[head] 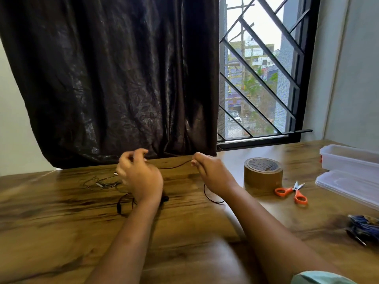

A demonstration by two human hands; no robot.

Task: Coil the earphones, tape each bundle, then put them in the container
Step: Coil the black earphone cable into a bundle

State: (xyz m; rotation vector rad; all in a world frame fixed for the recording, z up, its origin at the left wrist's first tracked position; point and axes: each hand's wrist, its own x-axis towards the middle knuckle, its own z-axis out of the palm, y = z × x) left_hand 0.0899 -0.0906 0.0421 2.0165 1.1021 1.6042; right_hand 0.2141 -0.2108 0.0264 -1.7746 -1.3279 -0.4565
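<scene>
Near the middle of the frame we see the left hand [140, 178] and right hand [213, 175] above the worktop [61, 222], each pinching with curled fingers the black earphone cable [176, 166] stretched between them, its slack looping onto the wood below. A thin grey earphone [98, 183] lies tangled further left. The brown tape roll [263, 174], orange scissors [293, 192] and clear container [350, 160] sit at right.

Wooden table [61, 212] lies under the fingers [200, 158]. Dark curtain [112, 78] hangs beyond them. Barred window [256, 78], beyond and right, admits daylight. Pale wall [348, 78] stands farther right.
</scene>
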